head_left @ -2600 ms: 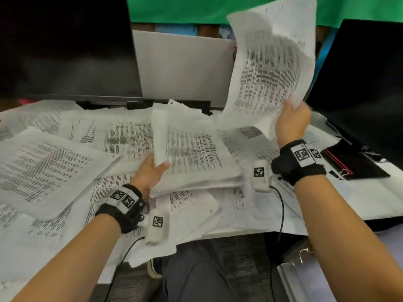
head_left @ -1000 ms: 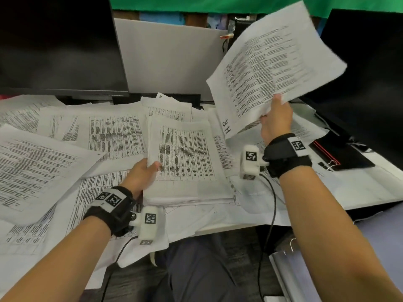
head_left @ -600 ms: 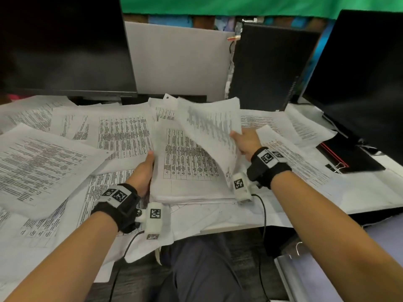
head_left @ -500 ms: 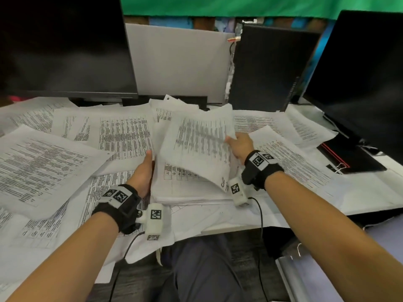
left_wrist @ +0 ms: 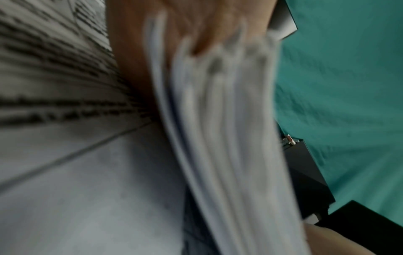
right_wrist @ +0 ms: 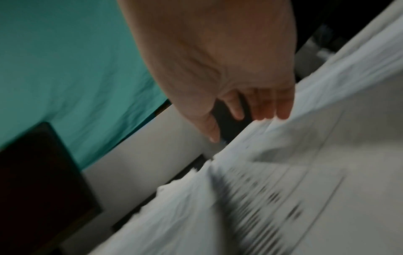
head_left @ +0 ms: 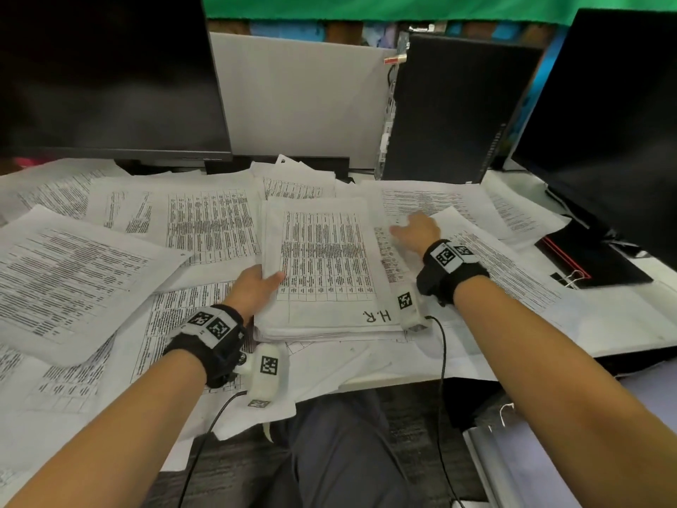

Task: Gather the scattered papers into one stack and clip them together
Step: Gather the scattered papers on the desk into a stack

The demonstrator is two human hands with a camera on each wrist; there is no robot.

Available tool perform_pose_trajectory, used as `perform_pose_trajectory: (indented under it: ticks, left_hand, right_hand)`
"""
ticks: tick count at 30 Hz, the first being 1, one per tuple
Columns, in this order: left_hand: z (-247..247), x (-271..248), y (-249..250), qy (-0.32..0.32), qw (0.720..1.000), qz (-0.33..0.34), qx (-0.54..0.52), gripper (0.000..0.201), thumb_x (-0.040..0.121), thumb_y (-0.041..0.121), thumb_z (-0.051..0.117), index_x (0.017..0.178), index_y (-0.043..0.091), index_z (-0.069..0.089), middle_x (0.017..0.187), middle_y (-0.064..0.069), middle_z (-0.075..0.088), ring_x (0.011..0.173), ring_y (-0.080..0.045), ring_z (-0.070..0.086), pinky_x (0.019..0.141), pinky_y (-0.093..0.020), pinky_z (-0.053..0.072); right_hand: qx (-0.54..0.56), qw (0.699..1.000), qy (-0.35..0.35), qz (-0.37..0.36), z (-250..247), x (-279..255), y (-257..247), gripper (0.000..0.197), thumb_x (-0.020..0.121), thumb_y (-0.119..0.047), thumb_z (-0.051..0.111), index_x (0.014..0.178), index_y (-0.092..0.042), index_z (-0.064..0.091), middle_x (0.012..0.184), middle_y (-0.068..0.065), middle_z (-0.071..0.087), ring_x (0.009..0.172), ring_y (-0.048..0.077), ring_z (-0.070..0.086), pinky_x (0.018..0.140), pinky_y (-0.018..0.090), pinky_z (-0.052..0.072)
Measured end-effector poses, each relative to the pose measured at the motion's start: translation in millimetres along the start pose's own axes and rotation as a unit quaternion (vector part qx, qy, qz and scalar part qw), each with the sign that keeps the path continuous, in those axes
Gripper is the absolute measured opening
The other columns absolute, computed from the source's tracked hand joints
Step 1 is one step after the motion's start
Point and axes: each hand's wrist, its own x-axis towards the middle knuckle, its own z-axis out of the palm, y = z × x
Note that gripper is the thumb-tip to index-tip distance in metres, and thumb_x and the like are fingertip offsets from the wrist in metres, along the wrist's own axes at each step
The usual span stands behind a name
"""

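White stack (head_left: 326, 273) sits mid-desk, left hand (head_left: 254, 287) pinching its left edge; right hand (head_left: 415, 231), fingers loose and empty, reaches beside it. Careless sweeping could skew those gathered sheets.

Monitors (head_left: 110, 75) behind paper-strewn desk (head_left: 641, 324)

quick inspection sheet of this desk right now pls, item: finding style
surface: desk almost wholly under paper
job's things: stack at centre, top sheet marked H.R.; loose sheets spread both sides; binder clip at right
clutter: black folder under the clip
grippers: left hand grips the stack's left edge; right hand open, over sheets right of the stack
cables: wire from each wrist camera hangs off the desk front
surroundings: dark monitors left and right, black PC tower, green cloth behind
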Motion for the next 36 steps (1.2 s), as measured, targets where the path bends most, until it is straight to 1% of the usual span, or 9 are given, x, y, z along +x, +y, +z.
perform_pose_trajectory:
  ticks: [2, 5, 8, 14, 19, 23, 27, 32, 36]
  left_hand:
    - [1.7, 1.7, -0.7, 0.005, 1.0, 0.002, 0.022, 0.043, 0.097, 0.034, 0.05, 0.129, 0.005, 0.051, 0.12, -0.01, 0.061, 0.101, -0.026, 0.058, 0.083, -0.034, 0.047]
    - [2.6, 2.9, -0.6, 0.008, 0.999, -0.004, 0.035, 0.042, 0.098, 0.034, 0.048, 0.128, 0.005, 0.051, 0.117, -0.011, 0.061, 0.101, -0.027, 0.059, 0.083, -0.036, 0.048]
    - [4.6, 5.2, -1.0, 0.018, 0.999, -0.009, 0.028, 0.039, 0.1, 0.031, 0.044, 0.127, 0.004, 0.05, 0.116, -0.013, 0.06, 0.101, -0.028, 0.058, 0.083, -0.036, 0.047]
    - [7.2, 2.3, 3.2, 0.038, 0.999, -0.013, 0.003, 0.035, 0.101, 0.026, 0.042, 0.125, 0.001, 0.051, 0.103, -0.01, 0.058, 0.091, -0.025, 0.054, 0.073, -0.032, 0.043]
    - [5.4, 1.7, 1.8, 0.031, 0.999, -0.006, -0.005, 0.037, 0.1, 0.027, 0.045, 0.124, 0.0, 0.052, 0.107, -0.015, 0.061, 0.091, -0.028, 0.057, 0.079, -0.037, 0.047]
    - [5.6, -3.1, 3.9, 0.021, 0.999, -0.01, -0.04, 0.042, 0.1, 0.032, 0.045, 0.127, 0.001, 0.05, 0.11, -0.013, 0.06, 0.096, -0.028, 0.057, 0.083, -0.038, 0.049]
    - [5.1, -8.7, 9.2, 0.021, 0.999, -0.001, -0.045, 0.059, 0.098, 0.046, 0.039, 0.134, -0.002, 0.045, 0.12, -0.009, 0.054, 0.107, -0.026, 0.052, 0.087, -0.034, 0.041]
    - [2.9, -9.0, 8.8, 0.016, 1.0, 0.008, -0.026, 0.077, 0.096, 0.06, 0.024, 0.14, -0.001, 0.039, 0.146, -0.019, 0.04, 0.132, -0.031, 0.04, 0.106, -0.039, 0.032]
    - [0.4, -8.8, 7.7, 0.01, 0.997, -0.004, -0.079, 0.081, 0.092, 0.065, 0.023, 0.143, 0.004, 0.037, 0.146, -0.015, 0.042, 0.132, -0.03, 0.041, 0.111, -0.042, 0.031]
  right_hand:
    - [-0.066, 0.995, 0.043, 0.053, -12.5, 4.5, 18.9, 0.068, 0.091, -0.037, 0.059, 0.144, -0.001, 0.035, 0.144, 0.017, 0.044, 0.133, 0.037, 0.041, 0.107, 0.041, 0.037]
    - [-0.014, 0.998, -0.055, 0.03, -15.8, 2.6, 33.0, 0.053, 0.089, -0.036, 0.066, 0.127, -0.001, 0.053, 0.116, 0.007, 0.057, 0.114, 0.032, 0.056, 0.089, 0.032, 0.043]
    - [0.074, 0.994, -0.073, -0.016, -11.8, -1.6, 29.8, 0.046, 0.084, -0.031, 0.075, 0.117, -0.002, 0.063, 0.12, 0.012, 0.065, 0.1, 0.025, 0.063, 0.083, 0.033, 0.052]
    - [0.156, 0.961, 0.211, -0.085, -63.6, -22.8, 1.9, 0.019, 0.093, -0.023, 0.063, 0.105, -0.008, 0.064, 0.099, 0.008, 0.062, 0.088, 0.022, 0.06, 0.06, 0.022, 0.045]
    - [0.372, 0.816, 0.429, -0.106, -108.6, -38.6, -2.7, 0.03, 0.095, -0.02, 0.056, 0.117, 0.002, 0.058, 0.111, 0.003, 0.062, 0.099, 0.014, 0.059, 0.067, 0.002, 0.043]
    - [0.554, 0.806, 0.197, -0.062, -76.2, -44.3, 3.7, 0.041, 0.081, -0.013, 0.065, 0.121, -0.002, 0.058, 0.117, 0.014, 0.068, 0.106, 0.029, 0.067, 0.084, 0.038, 0.059]
    - [0.608, 0.79, -0.068, 0.018, -12.4, -73.0, 6.0, 0.036, 0.09, -0.003, 0.064, 0.125, -0.003, 0.055, 0.123, 0.015, 0.065, 0.111, 0.031, 0.065, 0.092, 0.04, 0.056]
    - [0.532, 0.83, -0.14, 0.085, 52.6, -96.4, -5.7, 0.042, 0.093, -0.013, 0.061, 0.131, 0.003, 0.052, 0.136, 0.025, 0.054, 0.124, 0.039, 0.055, 0.102, 0.047, 0.049]
    - [0.559, 0.794, -0.211, 0.117, 77.0, -112.6, -13.3, 0.02, 0.096, -0.015, 0.059, 0.112, -0.002, 0.06, 0.129, 0.021, 0.06, 0.119, 0.035, 0.059, 0.089, 0.039, 0.056]
